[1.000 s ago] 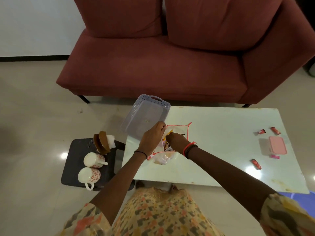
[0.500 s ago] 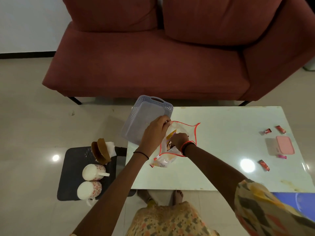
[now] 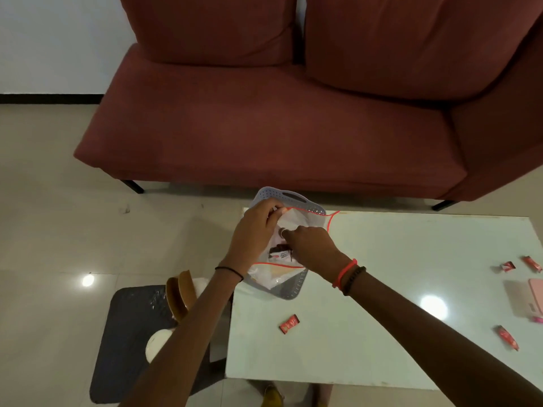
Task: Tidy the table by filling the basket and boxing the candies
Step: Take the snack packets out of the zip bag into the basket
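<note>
Since the earlier frame the clear bag (image 3: 289, 230) has moved into the grey basket (image 3: 291, 290), left hand (image 3: 254, 233) pinching its 12 o'clock edge, right hand (image 3: 311, 245) gripping beside; press it flat before letting go.

What we counted

We saw four red candies (image 3: 289, 324) (image 3: 507, 341) (image 3: 507, 266) (image 3: 531, 263), one grey basket (image 3: 291, 289), one pink box (image 3: 529, 298), one clear bag (image 3: 293, 221) and two hands (image 3: 252, 233) (image 3: 311, 245).
</note>
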A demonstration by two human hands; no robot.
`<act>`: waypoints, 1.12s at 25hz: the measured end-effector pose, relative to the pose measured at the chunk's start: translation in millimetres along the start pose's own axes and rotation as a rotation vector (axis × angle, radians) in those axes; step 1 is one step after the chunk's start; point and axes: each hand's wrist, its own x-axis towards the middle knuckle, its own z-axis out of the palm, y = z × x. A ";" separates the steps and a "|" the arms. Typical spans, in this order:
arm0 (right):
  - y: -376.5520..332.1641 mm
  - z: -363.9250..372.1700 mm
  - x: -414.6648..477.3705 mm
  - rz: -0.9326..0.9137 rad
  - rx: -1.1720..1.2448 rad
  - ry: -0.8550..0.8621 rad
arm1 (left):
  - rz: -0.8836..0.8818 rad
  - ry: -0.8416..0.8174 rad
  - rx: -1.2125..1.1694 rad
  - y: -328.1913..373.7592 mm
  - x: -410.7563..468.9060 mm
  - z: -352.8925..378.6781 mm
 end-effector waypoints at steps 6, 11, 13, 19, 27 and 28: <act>13.6 -66.7 -4.4 0.180 0.626 0.231 | -0.031 -0.017 0.069 -61.9 41.1 -22.2; 65.0 -94.3 -1.7 0.270 1.210 0.489 | -0.090 0.082 0.059 -93.4 48.9 -29.1; 93.5 -78.9 16.5 0.370 1.223 0.583 | -0.112 0.122 0.025 -98.9 47.9 -33.8; 138.2 34.6 110.0 0.572 1.123 0.432 | -0.111 0.179 -0.029 -95.4 39.5 -45.1; 154.3 141.7 173.2 0.585 0.761 0.162 | -0.051 0.201 0.016 -97.7 33.3 -51.8; 158.5 145.3 176.6 0.584 0.747 0.153 | -0.052 0.195 0.022 -97.8 32.0 -52.2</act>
